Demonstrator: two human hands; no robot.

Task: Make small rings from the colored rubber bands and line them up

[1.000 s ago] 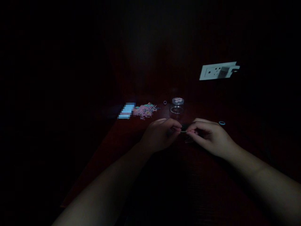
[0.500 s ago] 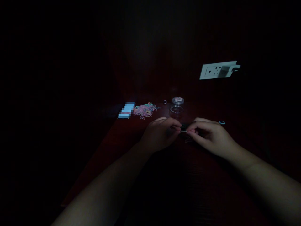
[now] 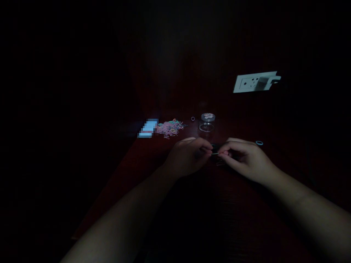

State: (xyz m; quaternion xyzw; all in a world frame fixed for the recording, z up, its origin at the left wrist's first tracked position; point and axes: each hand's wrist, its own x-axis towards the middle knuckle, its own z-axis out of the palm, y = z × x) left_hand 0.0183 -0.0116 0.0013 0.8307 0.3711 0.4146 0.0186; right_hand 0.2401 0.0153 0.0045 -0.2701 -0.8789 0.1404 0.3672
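Left hand (image 3: 188,157): closed in a pinch, gripping the left end of the green band between thumb and forefinger; raised over the counter, with the other fingers curled inward.
Right hand (image 3: 248,159): pinching the right end of the same band with thumb and forefinger; turned toward the left hand, near it but not touching.
Green band (image 3: 215,153): spanning the narrow gap from fingertips to fingertips as a short, thin line; hidden at both ends by the fingers.
Dark green shape (image 3: 214,147): just behind the band, between the two hands; perhaps another loop, too dim to be sure.
Pale loops (image 3: 220,164): lying faintly visible just below the right hand's fingertips.
Pile of elastic bands (image 3: 170,129): heaped beyond the left hand, mostly pink and lilac, with touches of mint, orange and yellow.
Pixelated bright screen (image 3: 148,128): lying just beside the pile, on its left.
Clear jar (image 3: 211,125): standing upright beyond the gap between the hands, with a pink-patterned lid (image 3: 208,116) at the top.
Small ring (image 3: 193,119): near the jar, between it and the pile.
Blue loop (image 3: 259,143): lying near the right hand, just beyond its back.
Wall socket (image 3: 248,83): mounted at upper right, with a white plug (image 3: 274,80) at its right end.
Counter (image 3: 241,212): dark red, mostly in shadow.
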